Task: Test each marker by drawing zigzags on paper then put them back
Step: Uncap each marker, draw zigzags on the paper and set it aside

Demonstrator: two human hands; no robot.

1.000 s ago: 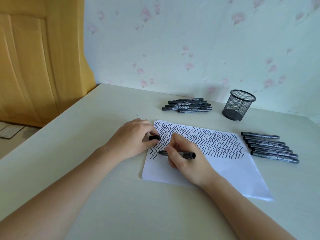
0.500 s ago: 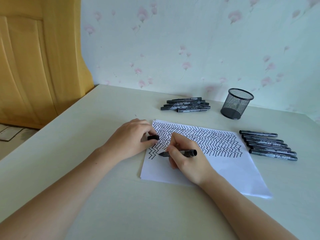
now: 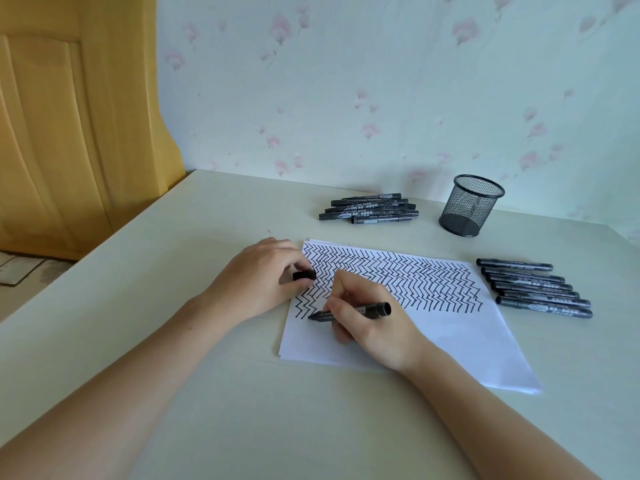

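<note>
A white sheet of paper lies on the table, its upper half filled with rows of black zigzags. My right hand grips an uncapped black marker, whose tip touches the paper at the lower left end of the zigzags. My left hand rests at the paper's left edge and pinches the marker's black cap. Several capped markers lie in a row right of the paper. Another pile of markers lies behind the paper.
A black mesh pen cup stands at the back right near the flowered wall. The pale table ends at a left edge beside a yellow wooden door.
The marker tip has moved down the leftmost zigzag column, adding strokes at the lower left. My left hand with the cap has stayed put. The camera has shifted slightly.
</note>
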